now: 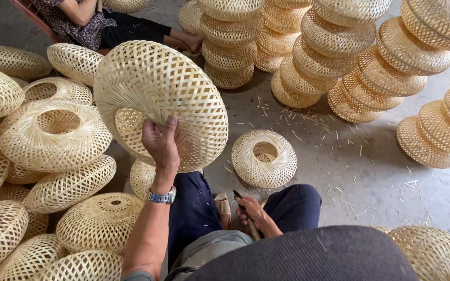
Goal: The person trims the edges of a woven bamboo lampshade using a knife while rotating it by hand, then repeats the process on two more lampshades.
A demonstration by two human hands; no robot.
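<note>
My left hand [161, 143] grips the rim of a large round woven bamboo basket [157, 88], lifted and tilted on edge above my knees, its opening facing left. A metal watch sits on that wrist. My right hand [252, 213] rests low between my knees, closed around a small dark-handled tool [247, 216] that looks like a knife. A smaller woven basket [264, 158] lies on the concrete floor just beyond my right knee.
Several loose woven baskets [53, 135] are heaped at my left. Tall leaning stacks of baskets [334, 52] fill the back and right. Another person [95, 21] sits at the top left. Bamboo slivers litter the grey floor [360, 171].
</note>
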